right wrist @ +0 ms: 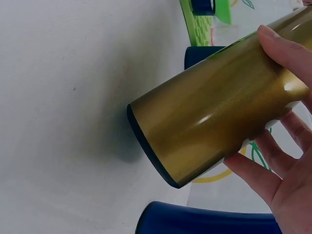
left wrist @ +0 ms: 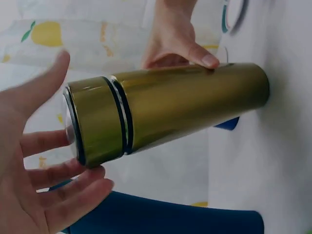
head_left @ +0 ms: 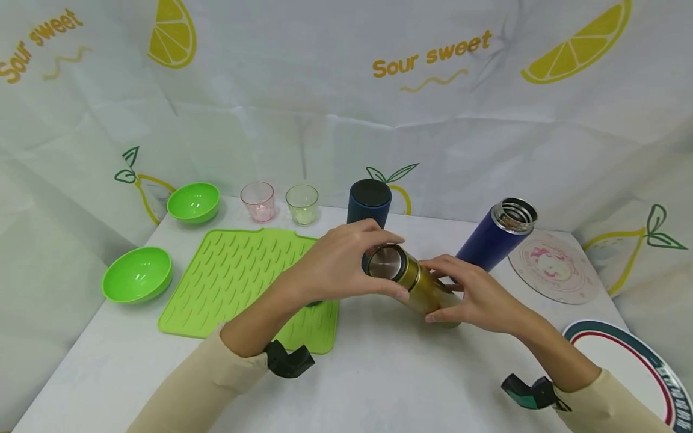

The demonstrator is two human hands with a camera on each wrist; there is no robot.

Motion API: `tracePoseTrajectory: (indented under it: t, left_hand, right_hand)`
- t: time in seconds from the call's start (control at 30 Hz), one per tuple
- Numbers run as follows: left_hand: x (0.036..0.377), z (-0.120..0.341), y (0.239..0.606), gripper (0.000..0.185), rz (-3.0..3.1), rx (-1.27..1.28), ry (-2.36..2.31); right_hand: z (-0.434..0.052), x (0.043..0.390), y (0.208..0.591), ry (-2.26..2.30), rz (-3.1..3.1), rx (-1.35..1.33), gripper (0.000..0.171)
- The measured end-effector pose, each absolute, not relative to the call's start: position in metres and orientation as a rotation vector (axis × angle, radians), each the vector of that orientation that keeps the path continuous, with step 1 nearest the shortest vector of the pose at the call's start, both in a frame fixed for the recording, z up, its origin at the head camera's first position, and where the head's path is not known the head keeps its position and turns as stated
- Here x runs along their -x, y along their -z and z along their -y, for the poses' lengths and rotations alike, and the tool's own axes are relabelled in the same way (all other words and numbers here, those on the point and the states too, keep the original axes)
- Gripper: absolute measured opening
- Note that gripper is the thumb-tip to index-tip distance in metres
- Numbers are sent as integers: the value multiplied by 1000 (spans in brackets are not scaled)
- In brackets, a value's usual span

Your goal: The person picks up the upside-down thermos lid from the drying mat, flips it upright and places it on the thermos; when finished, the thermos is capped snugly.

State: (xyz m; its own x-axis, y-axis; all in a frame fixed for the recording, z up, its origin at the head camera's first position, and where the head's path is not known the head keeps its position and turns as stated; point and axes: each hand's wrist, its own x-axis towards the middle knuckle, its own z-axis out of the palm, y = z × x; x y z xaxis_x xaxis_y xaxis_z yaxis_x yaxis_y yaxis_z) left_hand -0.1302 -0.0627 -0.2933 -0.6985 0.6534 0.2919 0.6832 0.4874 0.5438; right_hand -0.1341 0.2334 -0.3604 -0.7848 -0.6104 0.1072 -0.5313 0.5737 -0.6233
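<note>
My right hand (head_left: 476,294) grips the body of a gold thermos (head_left: 428,294), thumb on one side and fingers on the other. The thermos leans towards the left, its lid on and its base near the tabletop. Around the lid spreads my left hand (head_left: 346,264); in the left wrist view its thumb (left wrist: 48,85) stands clear of the lid while the fingertips touch or nearly touch the far side. Behind the left hand stands a dark blue bottle (head_left: 369,201) with a black top. An uncapped blue thermos (head_left: 492,240) stands behind the right hand.
A green drying mat (head_left: 233,282) lies left, bearing a dark cap (right wrist: 202,7) mostly hidden by my left arm. Two green bowls (head_left: 138,273), a pink glass (head_left: 258,201) and a greenish glass (head_left: 302,204) stand beyond. A pink round mat (head_left: 557,270) and white plate (head_left: 612,367) lie right.
</note>
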Motion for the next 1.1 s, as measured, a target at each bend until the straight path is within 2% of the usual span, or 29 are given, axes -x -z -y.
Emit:
tracePoseTrajectory:
  t: [0.07, 0.17, 0.27, 0.4, 0.47, 0.6, 0.7, 0.77, 0.93, 1.03, 1.1]
  left_hand:
    - [130, 63, 292, 66, 2652, 1233, 1049]
    - [130, 65, 291, 72, 2642, 1277, 1094]
    - [130, 63, 293, 71, 2665, 1196, 1024]
    - [130, 64, 293, 60, 2653, 1250, 1100]
    - [130, 65, 292, 69, 2661, 1275, 1102]
    - [129, 62, 295, 70, 2693, 1184, 935]
    - [131, 62, 296, 59, 2665, 1257, 987]
    - [131, 64, 295, 68, 2668, 1298, 1015]
    - [130, 62, 295, 69, 2764, 1108, 908]
    - [130, 60, 297, 56, 2769, 1037, 917]
    - [131, 61, 298, 55, 2759, 1032, 943]
  right_hand:
    - [-234, 134, 361, 1016, -2672, 976, 78]
    - [-234, 135, 361, 1033, -2666, 965, 79]
    - [-235, 135, 362, 1040, -2660, 951, 78]
    - [-235, 135, 362, 1054, -2654, 928, 79]
    - [-235, 135, 362, 1071, -2647, 907, 80]
    - [-233, 135, 361, 1091, -2619, 873, 78]
    - [-232, 136, 360, 1096, -2601, 875, 77]
    - [-232, 136, 359, 1105, -2590, 869, 77]
    - [-231, 135, 356, 1114, -2554, 851, 77]
    - [-229, 135, 355, 1109, -2545, 873, 76]
    - [-228, 134, 354, 1097, -2554, 882, 78]
